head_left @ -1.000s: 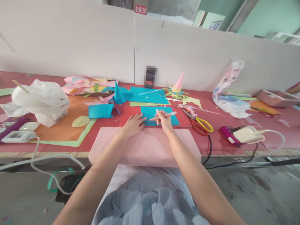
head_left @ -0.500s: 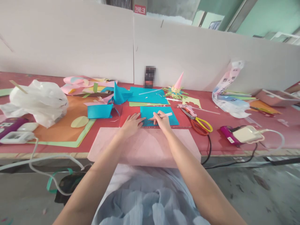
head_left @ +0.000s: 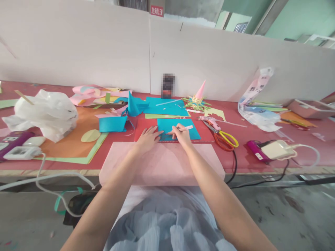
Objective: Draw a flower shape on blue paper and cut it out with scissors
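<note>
A blue sheet of paper point(head_left: 192, 134) lies over a red sheet point(head_left: 141, 126) at the middle of the table. My right hand point(head_left: 181, 134) is closed on a white pen point(head_left: 188, 127), its side resting on the blue sheet. Flat beside it, my left hand point(head_left: 149, 137) spreads its fingers over the red sheet, with fingertips at the blue sheet's left edge. The pen's tip is too small to make out. A pink board point(head_left: 167, 164) lies under my wrists.
Scissors point(head_left: 225, 139) and a pink glue gun point(head_left: 209, 122) lie right of the sheets. Folded blue paper point(head_left: 112, 124) and a white plastic bag point(head_left: 47, 113) are on the left. Behind stands a pink cone point(head_left: 200, 91). A power strip point(head_left: 258, 150) sits at the right.
The whole view has shifted very slightly. Both hands keep nearly the same places on the paper, and the pen is still in my right hand.
</note>
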Demonstrator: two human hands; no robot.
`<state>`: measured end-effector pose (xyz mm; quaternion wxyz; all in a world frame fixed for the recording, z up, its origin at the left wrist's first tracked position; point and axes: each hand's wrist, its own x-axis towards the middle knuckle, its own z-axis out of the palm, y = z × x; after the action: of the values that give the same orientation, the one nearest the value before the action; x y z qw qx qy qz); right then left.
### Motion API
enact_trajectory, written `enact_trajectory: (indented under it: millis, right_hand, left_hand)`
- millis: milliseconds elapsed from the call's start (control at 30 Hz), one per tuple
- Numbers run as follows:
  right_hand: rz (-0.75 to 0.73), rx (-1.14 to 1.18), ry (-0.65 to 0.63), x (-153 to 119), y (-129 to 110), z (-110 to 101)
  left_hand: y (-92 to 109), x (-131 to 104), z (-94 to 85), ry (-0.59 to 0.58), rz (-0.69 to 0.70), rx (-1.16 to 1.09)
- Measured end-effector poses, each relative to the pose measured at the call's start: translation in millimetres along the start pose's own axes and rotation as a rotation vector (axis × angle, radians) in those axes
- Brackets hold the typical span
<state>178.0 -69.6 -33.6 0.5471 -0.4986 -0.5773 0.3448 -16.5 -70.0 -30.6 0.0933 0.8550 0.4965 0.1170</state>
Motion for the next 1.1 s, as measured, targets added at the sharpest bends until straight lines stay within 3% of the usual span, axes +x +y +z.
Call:
enact_trajectory:
  millis: [1100]
  right_hand:
    - [0.012, -0.017, 0.001, 0.0, -3.7, 0.3]
  left_hand:
    - [1.9, -0.3, -2.1, -0.001, 0.003, 0.041]
